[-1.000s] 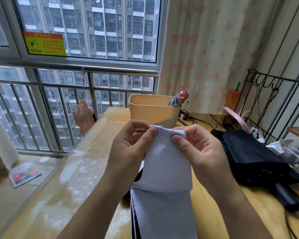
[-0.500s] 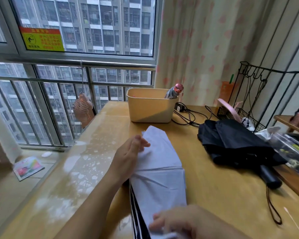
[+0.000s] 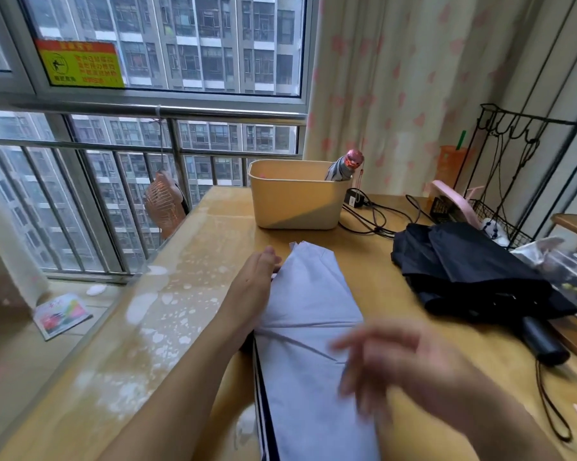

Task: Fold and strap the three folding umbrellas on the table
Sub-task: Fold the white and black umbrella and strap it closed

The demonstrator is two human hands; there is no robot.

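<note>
Now the right hand (image 3: 410, 367) had lifted off the light umbrella (image 3: 308, 327) on the table (image 3: 194, 294), fingers spread and blurry. The left hand (image 3: 254, 287) stayed flat against the umbrella's side.

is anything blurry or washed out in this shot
Head view: the right hand is smeared by motion blur; the left hand and pale umbrella stay sharp; window daylight glares off the table; wide-angle bowing curves the window frame.
</note>
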